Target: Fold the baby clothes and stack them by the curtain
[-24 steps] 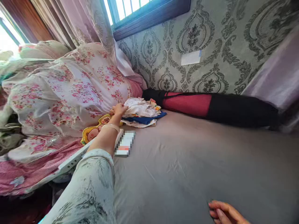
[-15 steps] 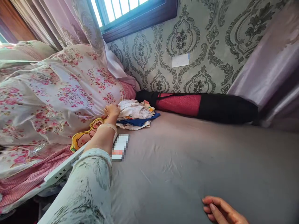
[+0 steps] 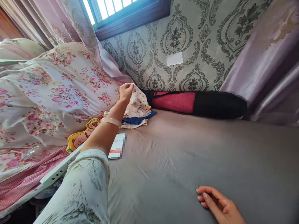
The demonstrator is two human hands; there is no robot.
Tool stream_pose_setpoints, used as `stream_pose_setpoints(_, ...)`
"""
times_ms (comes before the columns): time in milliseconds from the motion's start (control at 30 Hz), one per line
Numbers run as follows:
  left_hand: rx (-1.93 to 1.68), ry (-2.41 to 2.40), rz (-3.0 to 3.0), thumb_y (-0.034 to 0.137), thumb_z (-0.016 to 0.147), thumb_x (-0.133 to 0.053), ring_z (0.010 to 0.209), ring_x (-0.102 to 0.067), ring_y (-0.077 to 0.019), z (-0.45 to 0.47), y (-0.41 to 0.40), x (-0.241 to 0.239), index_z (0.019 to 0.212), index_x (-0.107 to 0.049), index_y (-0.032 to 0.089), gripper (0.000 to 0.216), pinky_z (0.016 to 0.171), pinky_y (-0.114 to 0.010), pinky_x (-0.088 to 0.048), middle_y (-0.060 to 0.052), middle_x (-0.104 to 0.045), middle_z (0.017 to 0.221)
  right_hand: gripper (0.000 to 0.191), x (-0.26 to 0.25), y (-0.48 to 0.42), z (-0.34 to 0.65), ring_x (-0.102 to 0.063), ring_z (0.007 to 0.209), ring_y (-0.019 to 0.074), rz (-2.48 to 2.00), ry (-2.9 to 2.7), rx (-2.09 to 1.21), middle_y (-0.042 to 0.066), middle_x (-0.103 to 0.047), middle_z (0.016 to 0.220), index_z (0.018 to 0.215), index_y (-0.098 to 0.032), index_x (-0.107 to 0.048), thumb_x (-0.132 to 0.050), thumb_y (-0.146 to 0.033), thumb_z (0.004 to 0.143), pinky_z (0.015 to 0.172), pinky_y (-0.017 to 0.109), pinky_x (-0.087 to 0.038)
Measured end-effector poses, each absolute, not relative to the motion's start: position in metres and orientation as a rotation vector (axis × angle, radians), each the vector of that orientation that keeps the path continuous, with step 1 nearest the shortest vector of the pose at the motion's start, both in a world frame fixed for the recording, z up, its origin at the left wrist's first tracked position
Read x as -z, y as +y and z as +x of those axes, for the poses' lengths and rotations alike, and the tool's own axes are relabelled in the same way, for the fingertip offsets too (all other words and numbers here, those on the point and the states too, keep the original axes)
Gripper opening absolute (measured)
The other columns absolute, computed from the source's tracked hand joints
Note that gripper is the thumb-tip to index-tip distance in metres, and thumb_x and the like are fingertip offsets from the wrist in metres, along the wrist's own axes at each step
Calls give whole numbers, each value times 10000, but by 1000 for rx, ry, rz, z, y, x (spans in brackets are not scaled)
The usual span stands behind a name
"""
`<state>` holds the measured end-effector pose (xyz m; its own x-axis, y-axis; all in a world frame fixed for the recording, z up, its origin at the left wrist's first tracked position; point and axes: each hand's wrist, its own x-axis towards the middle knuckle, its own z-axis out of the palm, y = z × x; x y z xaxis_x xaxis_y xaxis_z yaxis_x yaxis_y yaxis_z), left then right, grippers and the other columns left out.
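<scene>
My left hand [image 3: 126, 91] is stretched out to the far corner of the bed and is closed on a white patterned cloth [image 3: 137, 104], lifting its edge up off a small pile of clothes. A blue garment [image 3: 135, 119] lies at the bottom of that pile. My left arm wears a pale printed sleeve and a bangle at the wrist. My right hand [image 3: 219, 207] rests flat on the grey bedsheet [image 3: 187, 155] at the lower right, fingers spread, holding nothing.
A heap of floral bedding [image 3: 58, 93] fills the left. A phone [image 3: 116, 150] and a yellow cartoon fan [image 3: 79, 137] lie by my forearm. A red and black roll bag [image 3: 198, 104] runs along the patterned wall under the window [image 3: 126, 12].
My left hand has risen from the top of the clothes pile, pulling the white cloth up with it. The view has shifted right. My right hand has stayed flat on the sheet.
</scene>
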<state>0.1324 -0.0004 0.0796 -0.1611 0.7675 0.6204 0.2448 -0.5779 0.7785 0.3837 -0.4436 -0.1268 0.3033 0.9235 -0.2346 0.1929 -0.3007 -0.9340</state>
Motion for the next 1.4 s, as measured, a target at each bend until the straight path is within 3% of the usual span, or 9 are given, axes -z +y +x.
stream_pose_setpoints(200,-1561,885,1521,261,765,-665,514,-539,-94,188,-50,-95,781,-635,128,138,537,-211,-460,11,-577,588,444,125,-444,381,-683,808,200,-1702,-1066,-1084,73,-721,830,864,-224,-717,-577,-632,756,755,255,-550)
stream_pose_setpoints(433,-1322,737,1381,225,790,-646,619,-641,-125,238,-113,-87,826,-621,125,109,650,-264,-544,-19,-644,671,429,111,-445,372,-661,793,194,-1678,-1084,-1051,68,-699,820,875,-208,-680,-538,-603,787,767,294,-532)
stream_pose_setpoints(633,-1203,632,1317,227,810,-639,666,-656,-105,268,-164,-70,1075,-585,177,276,698,-263,-555,2,-645,767,362,97,-444,372,-645,826,174,-1652,-1149,-1141,50,-671,835,861,-200,-646,-532,-539,812,792,295,-510)
stream_pose_setpoints(767,-1109,560,1312,224,812,-638,689,-650,-95,282,-194,-53,1153,-585,210,345,721,-261,-553,3,-645,811,330,81,-432,374,-636,780,153,-1608,-1202,-1206,35,-663,851,865,-193,-630,-547,-510,821,703,279,-500)
stream_pose_setpoints(967,-1015,514,1221,165,794,-621,701,-636,-93,296,-228,-33,955,-658,151,165,759,-285,-551,-36,-670,844,370,66,-387,366,-637,790,168,-1451,-1026,-894,53,-654,898,926,-194,-588,-589,-538,788,667,297,-507)
stream_pose_setpoints(1200,-977,499,1137,64,769,-548,762,-649,-98,303,-251,-24,1019,-654,124,279,798,-267,-544,-52,-682,874,485,64,-332,337,-575,753,162,-1638,-772,-508,13,-578,874,907,-227,-449,-723,-508,621,727,311,-482)
stream_pose_setpoints(1400,-1014,475,1184,66,730,-559,841,-657,-125,297,-256,-20,1058,-639,130,344,844,-300,-537,-55,-671,907,206,67,-307,333,-560,728,179,-1653,-776,-447,3,-587,749,764,-227,-495,-609,-384,693,693,295,-455)
